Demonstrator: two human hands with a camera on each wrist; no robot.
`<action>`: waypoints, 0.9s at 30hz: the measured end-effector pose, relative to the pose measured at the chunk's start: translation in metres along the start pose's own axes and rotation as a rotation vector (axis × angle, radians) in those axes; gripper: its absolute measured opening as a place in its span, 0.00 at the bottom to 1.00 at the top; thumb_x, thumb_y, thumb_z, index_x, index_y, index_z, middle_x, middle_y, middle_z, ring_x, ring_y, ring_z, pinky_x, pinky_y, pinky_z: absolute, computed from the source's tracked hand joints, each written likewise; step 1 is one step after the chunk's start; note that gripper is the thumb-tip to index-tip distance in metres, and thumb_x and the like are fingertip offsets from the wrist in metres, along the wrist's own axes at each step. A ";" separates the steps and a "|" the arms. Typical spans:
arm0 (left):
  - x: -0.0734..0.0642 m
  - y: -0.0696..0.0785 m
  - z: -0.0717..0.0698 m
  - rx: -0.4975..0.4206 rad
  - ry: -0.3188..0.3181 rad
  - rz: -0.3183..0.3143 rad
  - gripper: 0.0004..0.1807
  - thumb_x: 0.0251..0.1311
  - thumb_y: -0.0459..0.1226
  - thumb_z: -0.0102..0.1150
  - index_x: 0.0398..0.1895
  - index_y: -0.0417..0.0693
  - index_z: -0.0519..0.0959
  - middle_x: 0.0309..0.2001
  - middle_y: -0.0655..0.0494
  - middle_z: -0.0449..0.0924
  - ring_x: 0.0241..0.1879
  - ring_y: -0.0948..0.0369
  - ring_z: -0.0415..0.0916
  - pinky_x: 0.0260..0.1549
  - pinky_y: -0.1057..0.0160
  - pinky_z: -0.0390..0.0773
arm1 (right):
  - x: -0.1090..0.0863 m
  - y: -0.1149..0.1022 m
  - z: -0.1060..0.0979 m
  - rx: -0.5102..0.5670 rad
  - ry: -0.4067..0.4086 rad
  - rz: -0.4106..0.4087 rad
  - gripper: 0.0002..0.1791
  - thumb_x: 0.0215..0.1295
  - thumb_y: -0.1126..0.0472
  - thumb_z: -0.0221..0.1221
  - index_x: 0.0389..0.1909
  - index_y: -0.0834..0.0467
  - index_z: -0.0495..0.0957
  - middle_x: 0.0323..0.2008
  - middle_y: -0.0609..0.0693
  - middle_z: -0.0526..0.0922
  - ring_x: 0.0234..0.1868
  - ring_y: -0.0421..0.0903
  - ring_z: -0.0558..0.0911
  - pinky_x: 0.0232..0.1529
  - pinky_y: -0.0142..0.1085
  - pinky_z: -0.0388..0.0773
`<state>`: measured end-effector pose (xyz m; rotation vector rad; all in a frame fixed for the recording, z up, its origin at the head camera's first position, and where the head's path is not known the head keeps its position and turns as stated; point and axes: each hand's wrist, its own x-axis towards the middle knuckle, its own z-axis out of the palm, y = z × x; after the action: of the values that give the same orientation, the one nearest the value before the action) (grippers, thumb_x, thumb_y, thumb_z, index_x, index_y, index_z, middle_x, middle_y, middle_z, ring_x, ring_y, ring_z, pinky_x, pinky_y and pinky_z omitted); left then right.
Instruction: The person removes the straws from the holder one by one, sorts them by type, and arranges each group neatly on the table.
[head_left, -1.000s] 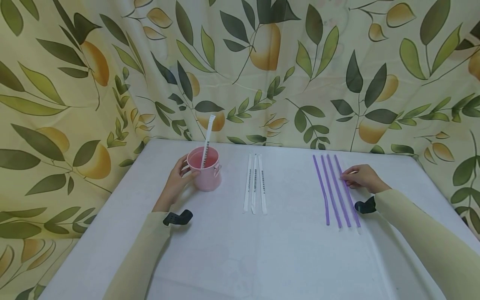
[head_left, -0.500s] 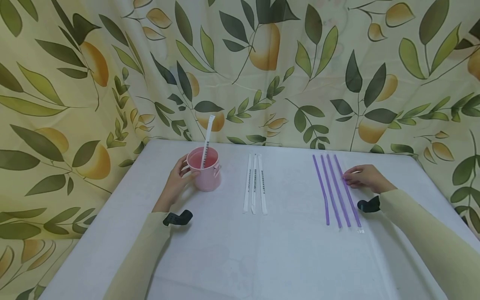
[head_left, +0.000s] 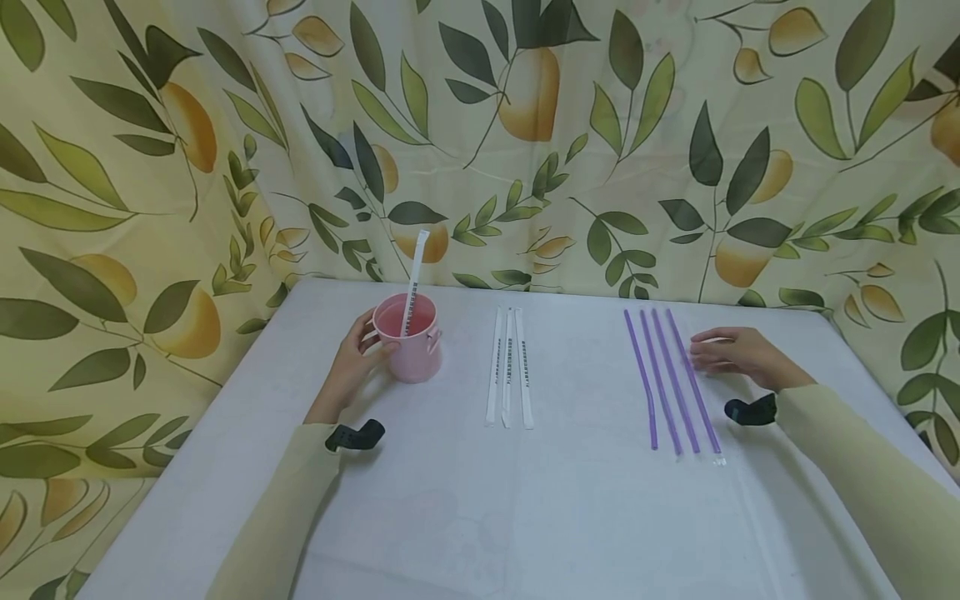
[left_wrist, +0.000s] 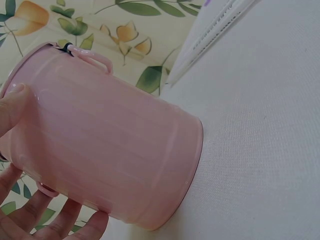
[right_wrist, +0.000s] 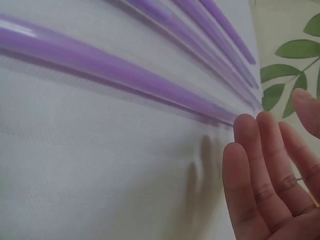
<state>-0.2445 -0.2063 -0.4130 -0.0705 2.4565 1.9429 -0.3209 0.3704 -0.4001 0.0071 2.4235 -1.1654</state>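
My left hand (head_left: 362, 360) grips the side of a pink bucket-shaped cup (head_left: 417, 360), thumb near the rim and fingers around the wall, as the left wrist view also shows. A straw in a white paper wrapper (head_left: 415, 283) leans inside the cup, its top sticking up above the rim. At the right, my right hand (head_left: 738, 354) hovers with relaxed, mostly straight fingers beside the rightmost purple straw (head_left: 693, 382). In the right wrist view the hand is empty, its fingertips close to that purple straw (right_wrist: 110, 67), which has a clear wrapper.
Between the hands lie three paper-wrapped straws (head_left: 509, 367) side by side on the white tablecloth (head_left: 480, 508). Several purple straws (head_left: 660, 383) lie in a row at the right. Behind the table hangs a leaf-and-fruit patterned curtain (head_left: 480, 200).
My right hand has let go of the rightmost purple straw and moved a little to the right, its fingers loosening. The left hand and cup have stayed in place.
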 end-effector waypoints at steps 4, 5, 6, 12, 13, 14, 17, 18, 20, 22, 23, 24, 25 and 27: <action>-0.008 0.012 0.000 -0.022 -0.016 0.002 0.43 0.60 0.36 0.60 0.74 0.50 0.47 0.72 0.43 0.51 0.71 0.45 0.52 0.69 0.48 0.61 | -0.004 -0.003 -0.001 -0.042 0.044 -0.074 0.37 0.66 0.47 0.54 0.65 0.70 0.59 0.44 0.47 0.84 0.40 0.34 0.83 0.50 0.41 0.82; -0.009 0.014 0.001 -0.022 -0.018 0.005 0.43 0.60 0.35 0.59 0.74 0.49 0.47 0.72 0.42 0.51 0.71 0.44 0.52 0.69 0.47 0.61 | -0.005 -0.005 -0.001 -0.040 0.056 -0.092 0.37 0.66 0.46 0.54 0.64 0.69 0.60 0.45 0.46 0.84 0.40 0.34 0.84 0.50 0.42 0.82; -0.010 0.015 0.001 -0.020 -0.020 0.007 0.43 0.60 0.35 0.59 0.74 0.49 0.46 0.72 0.41 0.51 0.71 0.44 0.52 0.69 0.47 0.61 | -0.006 -0.006 0.000 -0.044 0.068 -0.108 0.37 0.65 0.46 0.55 0.64 0.69 0.60 0.43 0.43 0.84 0.40 0.33 0.83 0.50 0.42 0.82; -0.002 0.003 0.000 0.003 -0.004 0.001 0.43 0.59 0.39 0.61 0.74 0.53 0.48 0.72 0.45 0.53 0.71 0.46 0.54 0.68 0.48 0.62 | -0.012 -0.020 0.005 -0.001 0.149 -0.246 0.33 0.65 0.50 0.56 0.63 0.68 0.61 0.34 0.23 0.77 0.37 0.26 0.81 0.43 0.31 0.84; 0.000 0.001 0.000 0.007 0.000 0.001 0.43 0.59 0.40 0.61 0.74 0.54 0.49 0.72 0.45 0.53 0.71 0.47 0.54 0.68 0.48 0.63 | -0.014 -0.022 0.006 0.017 0.160 -0.273 0.31 0.65 0.52 0.56 0.62 0.67 0.62 0.34 0.23 0.77 0.37 0.26 0.81 0.42 0.29 0.84; 0.001 -0.001 0.000 0.014 0.004 0.003 0.43 0.59 0.40 0.61 0.73 0.54 0.49 0.72 0.46 0.53 0.71 0.47 0.54 0.68 0.48 0.63 | -0.016 -0.026 0.007 0.033 0.170 -0.296 0.29 0.65 0.53 0.56 0.61 0.65 0.63 0.34 0.23 0.77 0.37 0.26 0.81 0.41 0.27 0.83; 0.003 -0.004 0.000 0.017 0.007 0.010 0.43 0.59 0.41 0.61 0.74 0.55 0.48 0.72 0.46 0.53 0.71 0.47 0.54 0.68 0.48 0.63 | -0.022 -0.037 0.013 0.095 0.193 -0.374 0.21 0.65 0.57 0.57 0.57 0.56 0.69 0.35 0.26 0.79 0.37 0.27 0.81 0.38 0.22 0.81; 0.003 -0.004 0.000 0.016 0.008 0.011 0.43 0.59 0.41 0.61 0.74 0.55 0.48 0.72 0.46 0.53 0.70 0.47 0.54 0.68 0.48 0.63 | -0.024 -0.042 0.016 0.118 0.202 -0.394 0.18 0.64 0.58 0.58 0.55 0.53 0.72 0.36 0.27 0.79 0.37 0.27 0.81 0.37 0.21 0.81; 0.003 -0.005 0.000 0.014 0.010 0.010 0.43 0.59 0.41 0.61 0.73 0.55 0.49 0.72 0.46 0.53 0.71 0.47 0.54 0.68 0.48 0.63 | -0.028 -0.052 0.021 0.179 0.205 -0.441 0.15 0.63 0.62 0.58 0.51 0.48 0.75 0.36 0.29 0.81 0.37 0.28 0.82 0.37 0.21 0.81; 0.003 -0.004 0.000 0.011 0.008 0.005 0.43 0.59 0.41 0.61 0.74 0.55 0.49 0.72 0.46 0.53 0.71 0.47 0.54 0.68 0.48 0.63 | -0.031 -0.064 0.028 0.227 0.206 -0.479 0.15 0.63 0.64 0.59 0.49 0.47 0.77 0.37 0.31 0.82 0.38 0.29 0.82 0.38 0.22 0.82; 0.002 -0.004 0.000 0.009 0.007 0.002 0.43 0.59 0.41 0.61 0.73 0.55 0.49 0.72 0.46 0.53 0.71 0.48 0.54 0.68 0.48 0.63 | -0.032 -0.069 0.031 0.248 0.204 -0.492 0.15 0.62 0.65 0.58 0.48 0.47 0.78 0.38 0.32 0.82 0.38 0.30 0.83 0.38 0.22 0.82; 0.002 -0.003 0.000 0.004 0.005 0.000 0.43 0.59 0.40 0.61 0.73 0.55 0.49 0.72 0.46 0.53 0.71 0.47 0.54 0.68 0.48 0.63 | -0.033 -0.074 0.034 0.262 0.202 -0.503 0.15 0.62 0.66 0.58 0.47 0.47 0.78 0.38 0.33 0.83 0.38 0.31 0.83 0.38 0.23 0.82; 0.001 -0.001 0.000 -0.001 0.003 -0.003 0.43 0.59 0.40 0.61 0.73 0.55 0.49 0.72 0.46 0.53 0.71 0.47 0.54 0.68 0.48 0.62 | -0.034 -0.079 0.037 0.278 0.195 -0.515 0.15 0.62 0.67 0.58 0.47 0.48 0.78 0.39 0.34 0.83 0.39 0.32 0.83 0.38 0.24 0.82; -0.003 0.006 0.000 -0.004 -0.004 -0.004 0.43 0.59 0.38 0.60 0.74 0.53 0.48 0.72 0.44 0.52 0.71 0.46 0.53 0.68 0.48 0.62 | -0.035 -0.089 0.043 0.274 0.195 -0.523 0.14 0.62 0.66 0.58 0.48 0.49 0.78 0.39 0.34 0.83 0.39 0.32 0.83 0.38 0.23 0.82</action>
<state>-0.2416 -0.2046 -0.4075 -0.0715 2.4482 1.9446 -0.2897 0.2878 -0.3435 -0.4736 2.4859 -1.7920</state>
